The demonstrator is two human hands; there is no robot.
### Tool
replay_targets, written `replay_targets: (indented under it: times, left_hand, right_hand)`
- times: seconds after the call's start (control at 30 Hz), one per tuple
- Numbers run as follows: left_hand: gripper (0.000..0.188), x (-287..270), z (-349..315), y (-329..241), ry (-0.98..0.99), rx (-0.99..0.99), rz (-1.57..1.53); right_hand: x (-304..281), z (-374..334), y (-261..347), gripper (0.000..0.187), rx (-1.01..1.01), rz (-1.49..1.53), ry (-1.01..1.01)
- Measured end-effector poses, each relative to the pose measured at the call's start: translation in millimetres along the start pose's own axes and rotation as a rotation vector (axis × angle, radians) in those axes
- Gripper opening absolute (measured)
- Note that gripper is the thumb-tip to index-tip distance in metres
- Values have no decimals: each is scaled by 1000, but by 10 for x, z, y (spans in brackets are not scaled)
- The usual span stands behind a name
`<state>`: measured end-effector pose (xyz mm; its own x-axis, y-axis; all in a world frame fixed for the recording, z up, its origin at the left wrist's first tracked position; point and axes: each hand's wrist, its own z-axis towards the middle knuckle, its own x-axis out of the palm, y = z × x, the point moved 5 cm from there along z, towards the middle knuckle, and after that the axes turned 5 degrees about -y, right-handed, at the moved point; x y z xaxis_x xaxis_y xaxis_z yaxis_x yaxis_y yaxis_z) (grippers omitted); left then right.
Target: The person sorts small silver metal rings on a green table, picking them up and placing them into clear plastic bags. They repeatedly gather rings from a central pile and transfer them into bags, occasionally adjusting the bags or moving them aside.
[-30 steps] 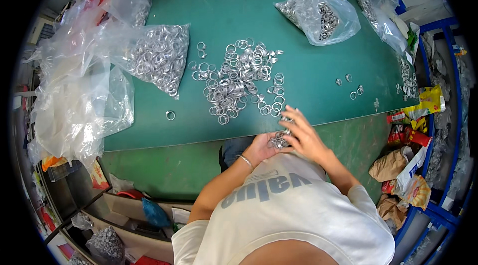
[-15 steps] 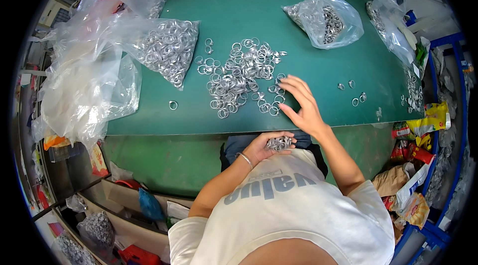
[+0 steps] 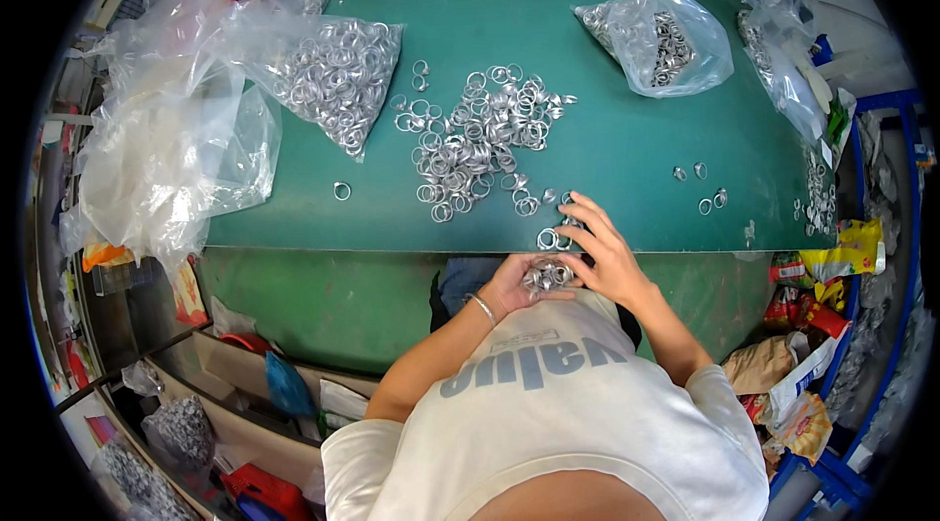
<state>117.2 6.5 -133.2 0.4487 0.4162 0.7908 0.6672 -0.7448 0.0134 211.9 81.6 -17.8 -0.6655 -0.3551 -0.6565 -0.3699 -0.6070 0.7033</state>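
My left hand (image 3: 509, 286) is cupped, palm up, just below the table's near edge and holds a handful of silvery metal rings (image 3: 546, 276). My right hand (image 3: 612, 261) is at that edge, its fingers spread and curved over a few loose rings (image 3: 548, 239) on the tabletop. Its thumb reaches down beside the handful in the left palm. Farther in, a loose pile of similar rings (image 3: 480, 144) spreads across the green table (image 3: 470, 2). One single ring (image 3: 342, 191) lies apart to the left of the pile.
A clear bag full of rings (image 3: 338, 80) and crumpled plastic bags (image 3: 186, 149) cover the table's left side. Another open bag of rings (image 3: 671, 46) lies far right. Several stray rings (image 3: 705, 208) sit near the right end. Blue shelving (image 3: 886, 102) stands at the right.
My right hand has drawn nearer to the table's edge and the left hand, bringing a few rings from the pile's right side along. The view has shifted slightly.
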Motion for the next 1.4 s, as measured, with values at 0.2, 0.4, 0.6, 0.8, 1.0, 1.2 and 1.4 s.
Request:
replay_targets:
  times: [0.2,0.4,0.6,0.8,1.0,1.2,1.4]
  left_hand:
    - [37,-56,86,50,187,-13,-201]
    - [36,-361,294,117,171,-59,-236]
    - [36,-479,397,162,285,-75,-280]
    - [34,-65,37,-36,46,7,101]
    - [31,-115,-102,-79,71,32,116]
    - [28,69,-268,-3,60,74,270]
    - [25,24,-113,22,71,108,436]
  right_hand:
    - [76,-220,114,14,-35,27,27]
    - [171,-371,180,20,-218,127,94]
    - [113,-163,183,22,-126,230,-110]
    - [-22,208,81,21,29,140,-354]
    - [-8,-57,77,28,93,250,-390]
    - [-39,-297,-113,25,307,414,-617]
    - [172,-780,-145,20,227,627,-318]
